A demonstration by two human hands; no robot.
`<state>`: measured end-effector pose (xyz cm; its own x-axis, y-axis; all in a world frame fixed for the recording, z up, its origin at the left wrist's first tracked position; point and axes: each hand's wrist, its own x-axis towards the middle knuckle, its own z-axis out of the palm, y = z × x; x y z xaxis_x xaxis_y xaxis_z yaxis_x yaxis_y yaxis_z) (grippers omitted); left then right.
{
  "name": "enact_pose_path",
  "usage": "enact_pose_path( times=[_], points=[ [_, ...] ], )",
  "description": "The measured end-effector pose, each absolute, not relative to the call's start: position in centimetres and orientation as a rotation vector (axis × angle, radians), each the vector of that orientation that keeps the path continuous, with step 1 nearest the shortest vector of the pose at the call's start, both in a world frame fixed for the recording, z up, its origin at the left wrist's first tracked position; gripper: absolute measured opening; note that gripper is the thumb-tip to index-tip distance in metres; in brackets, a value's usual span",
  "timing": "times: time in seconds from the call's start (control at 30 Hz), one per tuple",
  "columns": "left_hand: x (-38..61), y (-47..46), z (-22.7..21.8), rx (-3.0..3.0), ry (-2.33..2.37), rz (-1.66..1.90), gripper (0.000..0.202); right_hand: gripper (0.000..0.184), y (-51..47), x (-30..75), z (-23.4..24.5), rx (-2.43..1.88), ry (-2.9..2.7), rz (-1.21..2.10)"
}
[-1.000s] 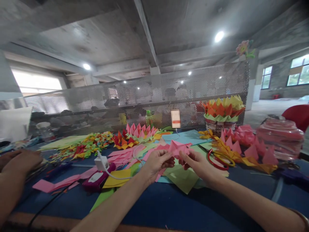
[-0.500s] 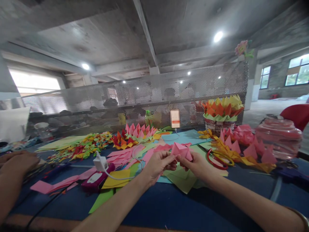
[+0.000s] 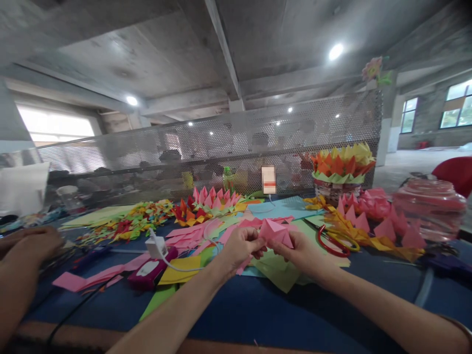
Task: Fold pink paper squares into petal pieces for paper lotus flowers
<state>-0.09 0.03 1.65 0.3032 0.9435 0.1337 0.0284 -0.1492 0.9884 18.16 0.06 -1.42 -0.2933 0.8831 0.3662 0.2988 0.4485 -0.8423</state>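
Note:
Between my two hands is a pink folded paper piece (image 3: 275,232) with pointed, faceted sides. My left hand (image 3: 245,246) pinches its left edge between thumb and fingers. On the other side my right hand (image 3: 295,250) is closed on its lower right part. Some fingertips are hidden behind the paper. Below the hands lie green paper sheets (image 3: 278,273) on the blue tabletop (image 3: 243,314). Pink paper strips (image 3: 191,236) are spread to the left of my left hand. Red-handled scissors (image 3: 330,244) rest just right of my right hand.
A white charger (image 3: 156,247) with a cable sits by a purple box (image 3: 147,273). Behind stand pink folded points (image 3: 216,197) and a layered paper flower (image 3: 342,164). A clear jar (image 3: 429,206) is at right. Another person's hand (image 3: 31,246) is at far left.
The pink paper piece has turned slightly and its top has shifted a little left between my fingers. Both hands keep their hold. The view has moved slightly.

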Motion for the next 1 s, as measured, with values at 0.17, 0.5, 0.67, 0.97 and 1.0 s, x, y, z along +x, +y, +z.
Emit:
enact_pose_path(
  times=[0.17,0.5,0.67,0.97,1.0],
  points=[
    [-0.3,0.22,1.62,1.492,0.947,1.034,0.034,0.044,-0.06,18.28,-1.02,-0.956,-1.848,0.851],
    [-0.27,0.51,1.23,1.422,0.904,1.029,0.046,0.043,0.29,18.28,-1.15,-0.947,-1.792,0.832],
    [-0.27,0.65,1.01,1.399,0.872,1.048,0.047,0.043,0.11,18.14,-1.3,-0.957,-1.782,0.813],
    [0.07,0.41,1.13,1.333,0.793,1.023,0.04,0.035,-0.42,18.21,-0.54,-0.929,-1.768,0.809],
    [0.05,0.42,1.17,1.32,0.797,1.034,0.039,0.032,-0.5,18.2,-0.48,-0.919,-1.771,0.811]
  ],
)
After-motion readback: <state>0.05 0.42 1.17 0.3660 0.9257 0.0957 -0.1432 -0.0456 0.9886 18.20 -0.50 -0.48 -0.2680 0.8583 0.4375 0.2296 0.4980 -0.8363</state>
